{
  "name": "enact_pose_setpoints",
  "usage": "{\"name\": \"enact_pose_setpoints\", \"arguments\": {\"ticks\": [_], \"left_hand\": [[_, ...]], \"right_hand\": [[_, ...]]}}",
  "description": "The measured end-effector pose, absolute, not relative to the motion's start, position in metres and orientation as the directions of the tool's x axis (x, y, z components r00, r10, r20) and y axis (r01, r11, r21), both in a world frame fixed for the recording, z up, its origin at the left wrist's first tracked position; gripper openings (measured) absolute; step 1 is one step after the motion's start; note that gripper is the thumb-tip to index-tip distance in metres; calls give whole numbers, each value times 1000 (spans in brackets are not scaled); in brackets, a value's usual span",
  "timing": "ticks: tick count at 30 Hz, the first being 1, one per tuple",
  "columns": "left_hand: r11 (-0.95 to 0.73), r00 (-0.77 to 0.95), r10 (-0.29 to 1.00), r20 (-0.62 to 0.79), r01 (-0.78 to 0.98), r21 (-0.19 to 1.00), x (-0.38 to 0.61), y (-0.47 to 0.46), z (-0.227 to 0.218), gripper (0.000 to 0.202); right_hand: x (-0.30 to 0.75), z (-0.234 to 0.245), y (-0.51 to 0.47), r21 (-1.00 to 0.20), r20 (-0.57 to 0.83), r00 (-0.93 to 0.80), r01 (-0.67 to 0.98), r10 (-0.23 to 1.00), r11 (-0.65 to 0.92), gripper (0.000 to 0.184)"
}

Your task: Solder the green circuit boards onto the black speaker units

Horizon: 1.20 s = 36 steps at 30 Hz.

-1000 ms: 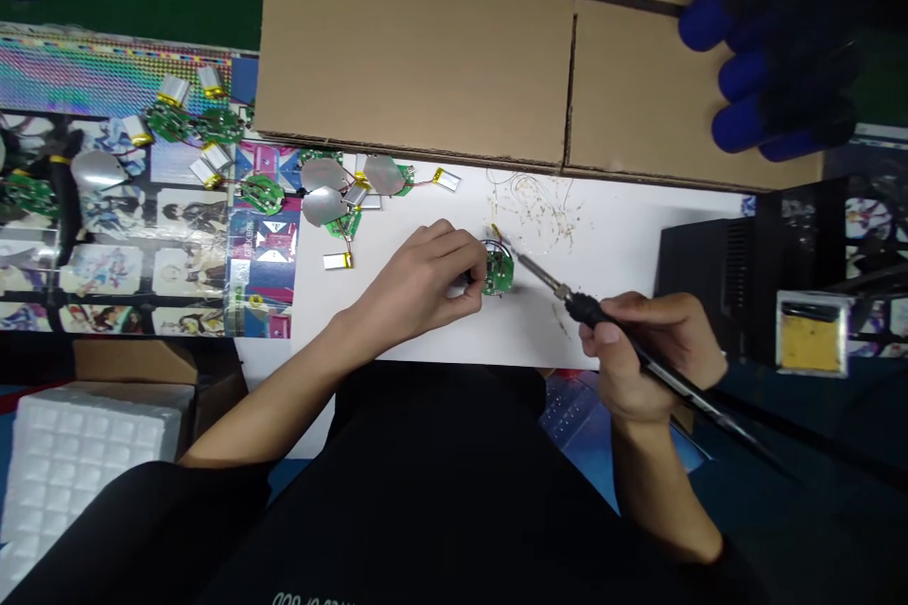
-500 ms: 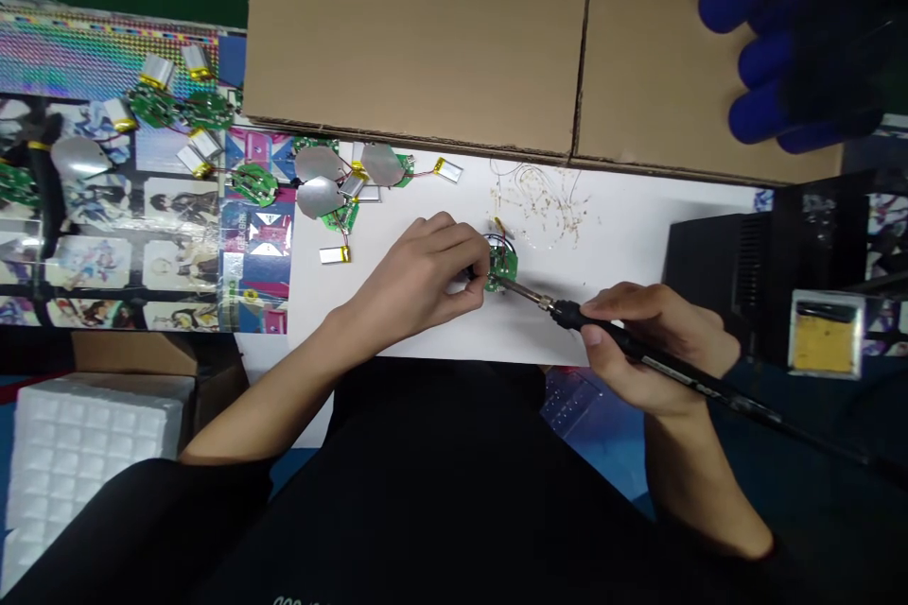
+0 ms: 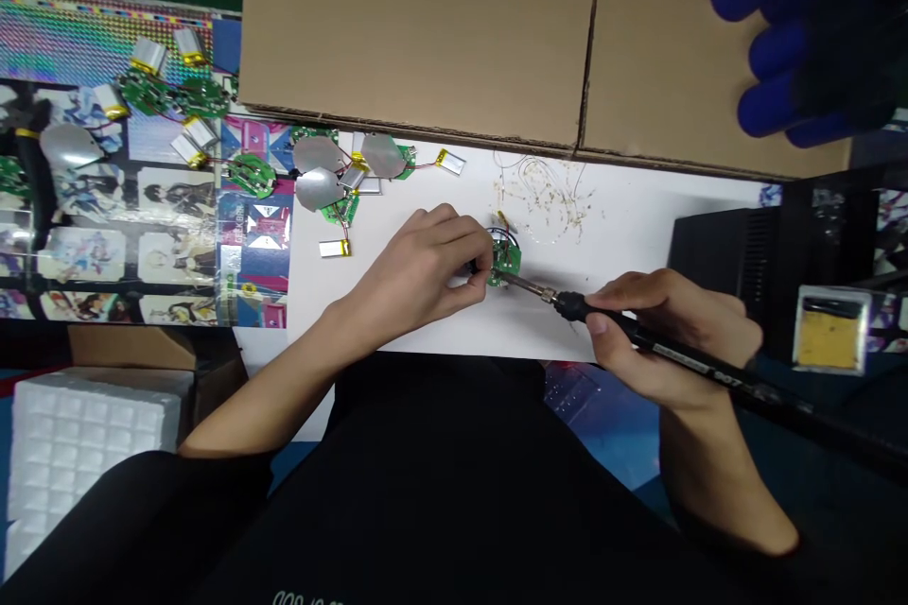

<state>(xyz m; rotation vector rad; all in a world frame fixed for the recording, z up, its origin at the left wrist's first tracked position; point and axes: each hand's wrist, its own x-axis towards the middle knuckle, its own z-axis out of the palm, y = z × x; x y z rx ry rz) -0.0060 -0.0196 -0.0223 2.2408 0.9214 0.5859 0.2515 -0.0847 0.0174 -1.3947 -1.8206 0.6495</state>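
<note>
My right hand (image 3: 671,331) grips a black soldering iron (image 3: 571,306) like a pen. The iron's metal tip reaches left onto a small green circuit board (image 3: 508,257) lying on the white work surface (image 3: 397,326). At the board's left edge, my left hand (image 3: 436,265) is closed in a pinch. Something small and dark shows between its fingertips, too hidden to name. A dark wire curves over the upper part of the board. Fine wires and small yellowish scraps (image 3: 550,194) lie scattered just beyond it.
Several circuit boards (image 3: 252,175) with silver batteries (image 3: 332,249) and metal discs (image 3: 317,189) lie to the left, by black-handled pliers (image 3: 32,175). A large cardboard box (image 3: 418,28) borders the back. On the right are a dark box-shaped unit (image 3: 720,250) and a yellow sponge tray (image 3: 829,333).
The view has shifted slightly. My right hand and the soldering iron sit a little further right, with the tip still at the board. My left hand keeps its pinch at the board's edge.
</note>
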Motion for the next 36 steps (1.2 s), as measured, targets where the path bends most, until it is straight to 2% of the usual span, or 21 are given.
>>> {"name": "enact_pose_setpoints", "arguments": {"ticks": [4, 7, 10, 13, 19, 23, 27, 36], "left_hand": [[-553, 658, 737, 152, 459, 696, -6, -19, -22, 14], [-550, 659, 738, 146, 462, 696, -6, -19, -22, 14], [-553, 660, 737, 147, 464, 692, -6, -19, -22, 15], [-561, 660, 734, 157, 460, 688, -7, -19, -22, 14], [-567, 666, 729, 157, 460, 683, -7, -18, -22, 14], [-567, 659, 731, 177, 442, 695, -7, -18, -22, 13], [-558, 640, 739, 209, 409, 722, -9, -19, -24, 13], [-480, 584, 776, 239, 301, 824, -14, -22, -35, 6]], "right_hand": [[252, 17, -83, -762, 241, -155, 581, 958, 286, 12], [259, 10, -83, -786, 342, -125, 504, 931, 357, 15], [266, 3, -86, -806, 461, 33, 433, 887, 403, 14], [265, 0, -89, -816, 493, 242, 463, 836, 346, 14], [253, -7, -98, -873, 406, 347, 421, 845, 247, 22], [257, -32, -106, -905, 355, 447, 385, 821, 182, 23], [257, -57, -112, -932, 247, 530, 359, 811, 49, 21], [241, -66, -105, -947, 119, 422, 320, 899, -25, 23]]}}
